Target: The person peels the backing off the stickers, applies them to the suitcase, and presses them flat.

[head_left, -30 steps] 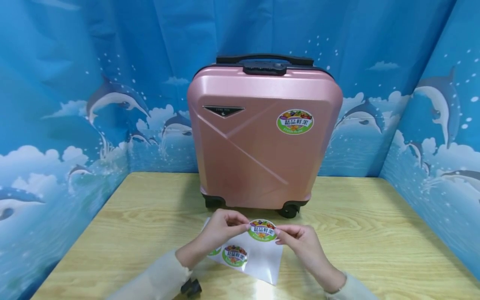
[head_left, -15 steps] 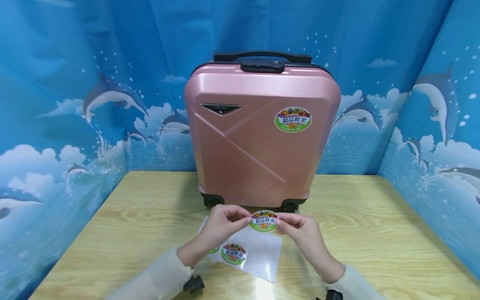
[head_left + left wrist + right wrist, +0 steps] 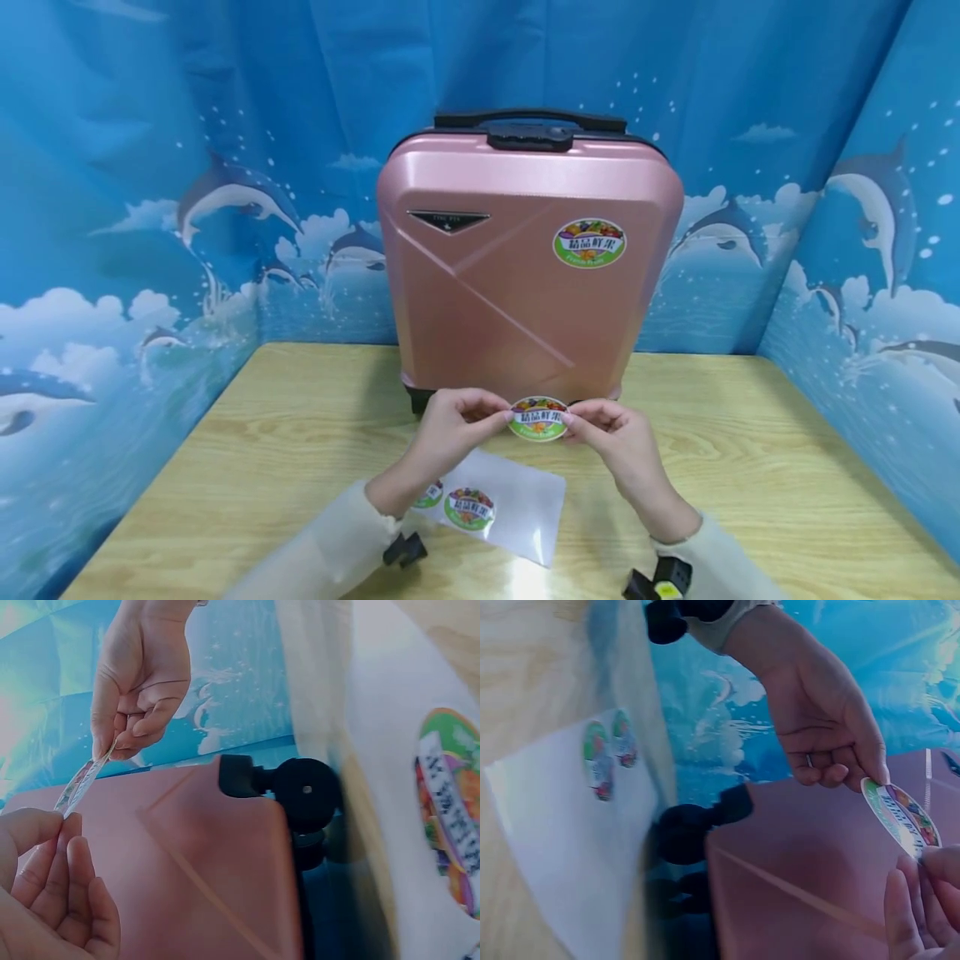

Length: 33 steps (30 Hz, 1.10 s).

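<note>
An oval fruit sticker [image 3: 538, 419], green and white with printed fruit, is stretched between both hands in front of the suitcase's lower edge. My left hand [image 3: 457, 433] pinches its left end between thumb and fingers. At the right end, my right hand [image 3: 618, 437] pinches it the same way. Behind stands the pink suitcase [image 3: 510, 317], upright, with a matching oval sticker [image 3: 589, 243] on its upper right front. Below the hands, the white sticker sheet [image 3: 525, 500] lies on the table, bearing a whole sticker [image 3: 469, 509] and another partly hidden by my left wrist.
The wooden table [image 3: 750, 467] carries the suitcase and sheet. Blue dolphin-print curtains [image 3: 315, 100] enclose the back and sides. A black suitcase wheel [image 3: 304, 791] shows in the left wrist view. Black wrist-worn devices [image 3: 667, 577] sit at the sleeves.
Both hands have lifted the pinched sticker up off the sheet, slightly rightward, toward the suitcase's bottom edge. The sheet and suitcase stay in place.
</note>
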Each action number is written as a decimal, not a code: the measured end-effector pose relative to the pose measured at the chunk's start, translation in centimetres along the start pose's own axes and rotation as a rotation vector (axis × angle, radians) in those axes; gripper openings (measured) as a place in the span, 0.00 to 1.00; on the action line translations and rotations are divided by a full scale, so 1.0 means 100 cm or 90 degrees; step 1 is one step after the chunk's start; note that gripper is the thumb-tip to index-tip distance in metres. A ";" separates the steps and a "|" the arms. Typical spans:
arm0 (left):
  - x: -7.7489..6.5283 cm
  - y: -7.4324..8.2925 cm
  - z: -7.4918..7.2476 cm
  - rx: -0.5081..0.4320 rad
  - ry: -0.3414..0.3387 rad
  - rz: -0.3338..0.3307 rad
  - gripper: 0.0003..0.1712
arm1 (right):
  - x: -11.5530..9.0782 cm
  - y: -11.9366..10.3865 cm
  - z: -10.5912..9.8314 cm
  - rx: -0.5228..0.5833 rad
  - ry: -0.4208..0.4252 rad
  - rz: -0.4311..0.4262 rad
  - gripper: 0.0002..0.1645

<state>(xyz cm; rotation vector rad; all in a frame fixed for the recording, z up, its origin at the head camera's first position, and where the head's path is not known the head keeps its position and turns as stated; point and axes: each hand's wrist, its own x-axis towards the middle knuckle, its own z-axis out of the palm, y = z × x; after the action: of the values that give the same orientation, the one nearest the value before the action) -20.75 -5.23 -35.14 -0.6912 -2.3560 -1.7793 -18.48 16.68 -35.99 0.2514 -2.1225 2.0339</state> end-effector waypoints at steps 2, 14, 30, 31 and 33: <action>0.003 0.002 0.001 -0.002 0.008 0.012 0.03 | 0.003 -0.003 -0.002 -0.002 0.002 -0.004 0.08; 0.024 0.015 -0.001 0.023 0.070 0.061 0.03 | 0.023 -0.021 -0.011 0.015 -0.026 -0.030 0.04; 0.045 0.035 0.005 -0.005 0.120 0.148 0.05 | 0.037 -0.045 -0.021 -0.036 0.042 -0.103 0.04; 0.046 0.037 0.005 -0.008 0.125 0.153 0.05 | 0.039 -0.046 -0.021 -0.031 0.045 -0.110 0.04; 0.049 0.040 0.005 -0.012 0.138 0.161 0.05 | 0.041 -0.050 -0.022 -0.018 0.048 -0.125 0.05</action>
<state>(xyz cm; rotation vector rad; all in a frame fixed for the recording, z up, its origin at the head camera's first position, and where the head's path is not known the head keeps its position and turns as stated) -23.33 -2.53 -30.07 -0.7220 -2.0171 -1.6758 -21.18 18.68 -30.03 0.3580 -1.9941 1.8710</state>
